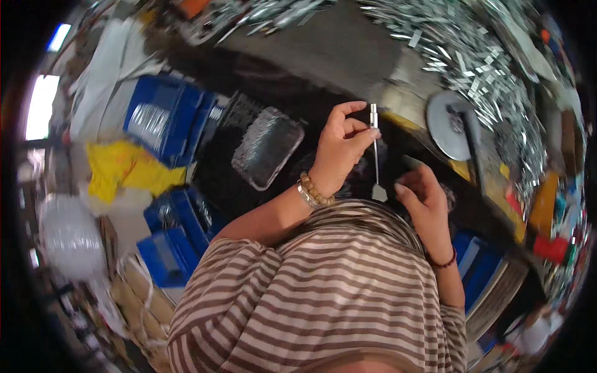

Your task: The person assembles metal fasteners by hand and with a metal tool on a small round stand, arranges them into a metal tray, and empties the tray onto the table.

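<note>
My left hand (341, 146), with a beaded bracelet and a metal band at its wrist, pinches a thin metal rod (376, 158) between thumb and fingers. The rod stands nearly upright in the picture, with a shiny cylindrical top and a small flat, pale blade at its lower end. Beside that lower end is my right hand (428, 198), its fingers loosely curled and the thumb apart. Something dark covers or lies at its index fingertip; I cannot make out which. A clear plastic tray (297, 132) lies left of my left hand.
Many small shiny metal strips (479, 74) are heaped on the dark worktable (317, 37). A round grey disc (449, 127) sits near the table's edge. Blue bins (165, 118) stand at the left beside a yellow cloth or bag (124, 166); another blue bin (479, 264) is at the right.
</note>
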### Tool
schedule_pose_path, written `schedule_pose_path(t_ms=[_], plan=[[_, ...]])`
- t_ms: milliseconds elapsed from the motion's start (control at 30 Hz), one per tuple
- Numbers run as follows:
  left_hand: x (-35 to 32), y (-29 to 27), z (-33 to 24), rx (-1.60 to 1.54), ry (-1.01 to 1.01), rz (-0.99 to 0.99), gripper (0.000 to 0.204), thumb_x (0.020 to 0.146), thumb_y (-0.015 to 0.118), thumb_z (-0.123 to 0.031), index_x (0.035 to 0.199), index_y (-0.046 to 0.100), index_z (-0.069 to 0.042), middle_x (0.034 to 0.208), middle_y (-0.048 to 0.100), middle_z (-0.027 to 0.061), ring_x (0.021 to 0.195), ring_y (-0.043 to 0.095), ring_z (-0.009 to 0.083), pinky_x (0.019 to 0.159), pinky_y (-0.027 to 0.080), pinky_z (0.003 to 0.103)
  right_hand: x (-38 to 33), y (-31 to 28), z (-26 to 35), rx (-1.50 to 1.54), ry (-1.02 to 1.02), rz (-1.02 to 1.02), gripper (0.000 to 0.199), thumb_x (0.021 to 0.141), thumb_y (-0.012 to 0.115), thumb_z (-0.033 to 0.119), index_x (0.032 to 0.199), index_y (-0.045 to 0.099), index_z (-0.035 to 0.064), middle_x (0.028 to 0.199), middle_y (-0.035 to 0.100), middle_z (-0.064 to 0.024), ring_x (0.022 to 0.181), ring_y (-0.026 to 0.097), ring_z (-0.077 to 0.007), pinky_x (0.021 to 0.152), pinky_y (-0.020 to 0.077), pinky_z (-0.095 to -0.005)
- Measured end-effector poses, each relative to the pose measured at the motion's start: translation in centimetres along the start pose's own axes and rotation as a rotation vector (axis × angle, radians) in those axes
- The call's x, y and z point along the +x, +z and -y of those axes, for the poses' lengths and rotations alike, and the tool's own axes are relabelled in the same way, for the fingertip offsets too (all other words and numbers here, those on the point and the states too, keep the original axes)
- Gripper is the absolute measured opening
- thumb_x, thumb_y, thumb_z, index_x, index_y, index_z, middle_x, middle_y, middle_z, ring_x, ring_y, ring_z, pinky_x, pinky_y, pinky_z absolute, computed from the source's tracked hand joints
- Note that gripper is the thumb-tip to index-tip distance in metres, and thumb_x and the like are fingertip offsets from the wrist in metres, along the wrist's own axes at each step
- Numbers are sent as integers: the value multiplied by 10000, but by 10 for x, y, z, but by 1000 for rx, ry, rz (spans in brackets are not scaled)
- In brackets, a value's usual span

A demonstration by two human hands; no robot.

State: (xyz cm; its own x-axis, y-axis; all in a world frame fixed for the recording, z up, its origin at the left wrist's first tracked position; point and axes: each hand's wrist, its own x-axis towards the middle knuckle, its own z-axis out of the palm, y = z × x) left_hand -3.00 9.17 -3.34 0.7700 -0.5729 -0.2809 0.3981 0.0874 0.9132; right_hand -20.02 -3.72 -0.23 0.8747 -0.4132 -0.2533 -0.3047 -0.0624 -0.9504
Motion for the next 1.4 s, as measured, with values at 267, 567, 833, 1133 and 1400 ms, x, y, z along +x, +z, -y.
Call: schedule_pose_path(t_ms=[267, 567, 833, 1133, 1400], plan=[[-8, -212, 103, 250, -15, -687, 501, 844, 802, -75, 1292, 580, -41, 858, 651, 52, 610, 520, 89, 494, 388, 258, 6, -3, -28, 73, 133, 52, 445, 1003, 646, 54, 1437, 556, 23, 1044, 655, -33, 876, 614, -98, 788, 522, -251], [6, -364, 195, 664, -171, -985, 485, 753, 852, -118, 1184, 646, -32, 977, 699, 139, 854, 653, 267, 718, 505, 380, 13, 3, -29, 68, 185, 94, 433, 1018, 637, 71, 1434, 546, -3, 1061, 646, -47, 898, 617, -106, 810, 533, -258], [8, -358, 181, 779, -258, -931, 526, 756, 871, -239, 1184, 644, -35, 1122, 730, 241, 1093, 707, 403, 908, 558, 458, 14, -4, -36, 77, 189, 93, 393, 1023, 639, 88, 1398, 569, -7, 1084, 646, -51, 917, 621, -108, 818, 538, -263], [-17, -368, 158, 811, 426, -888, 438, 919, 770, -327, 1212, 626, -35, 1100, 740, 205, 1043, 715, 380, 877, 556, 483, 11, -2, -33, 124, 189, 130, 269, 987, 681, 73, 1235, 617, -11, 994, 680, -33, 881, 632, -91, 793, 527, -259], [73, -110, -39, 538, 685, -382, 212, 972, 726, -143, 1146, 685, -29, 951, 686, 59, 817, 648, 108, 744, 527, 271, 7, 0, -38, 13, 49, 105, 271, 981, 708, 123, 1217, 646, 4, 869, 645, -49, 765, 572, -90, 697, 495, -275]])
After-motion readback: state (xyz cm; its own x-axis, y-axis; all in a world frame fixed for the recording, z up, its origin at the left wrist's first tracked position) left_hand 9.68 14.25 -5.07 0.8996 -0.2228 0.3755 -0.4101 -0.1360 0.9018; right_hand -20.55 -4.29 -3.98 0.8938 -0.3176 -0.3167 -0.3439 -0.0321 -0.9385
